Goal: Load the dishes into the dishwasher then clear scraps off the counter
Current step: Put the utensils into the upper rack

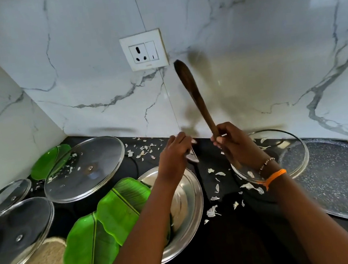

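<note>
right hand [233,140] grips upright wooden spoon [194,94]; left hand [175,154] pinches metal utensil [192,157].

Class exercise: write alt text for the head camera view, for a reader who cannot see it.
A person's right hand holds a wooden spoon upright while the left hand grips a metal utensil above a dark counter strewn with white scraps, glass lids and green leaf plates.

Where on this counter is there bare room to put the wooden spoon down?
Barest: the dark strip between the steel plate and the speckled pan, scattered with a few peels. The left side is crowded with glass lids and leaf plates.
</note>
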